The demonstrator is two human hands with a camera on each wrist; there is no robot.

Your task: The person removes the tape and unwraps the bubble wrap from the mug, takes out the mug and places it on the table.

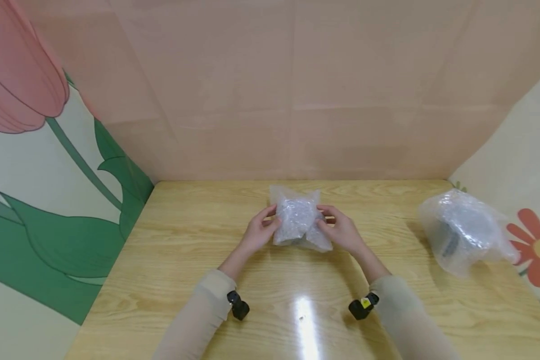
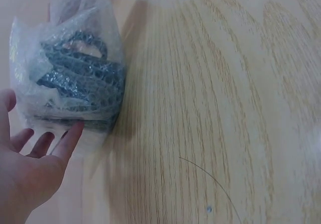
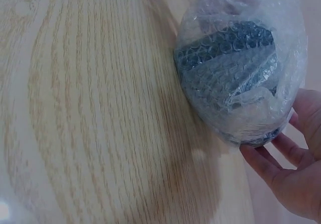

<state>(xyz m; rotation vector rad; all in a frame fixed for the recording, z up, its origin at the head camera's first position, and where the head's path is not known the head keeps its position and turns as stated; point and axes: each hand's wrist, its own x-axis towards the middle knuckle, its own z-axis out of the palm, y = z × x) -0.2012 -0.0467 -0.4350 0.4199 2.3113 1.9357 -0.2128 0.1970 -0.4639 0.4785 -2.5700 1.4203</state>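
A bubble-wrapped package (image 1: pixel 297 217) is between the two hands near the table's far edge. Clear wrap covers something dark; in the left wrist view a loop-like dark shape shows inside the package (image 2: pixel 75 78). My left hand (image 1: pixel 257 232) holds its left side, thumb on the near face and fingers around the edge. On the opposite side my right hand (image 1: pixel 343 231) grips it the same way. The right wrist view shows thumb and fingertips of the right hand (image 3: pixel 296 171) at the end of the package (image 3: pixel 230 68). The wrapped item's kind is hidden by the bubble layers.
A second, larger bubble-wrapped package (image 1: pixel 465 232) with a dark item inside lies at the table's right edge. The wood-grain table (image 1: pixel 180 280) meets a pinkish backdrop (image 1: pixel 234 100) behind and flower-printed panels at both sides.
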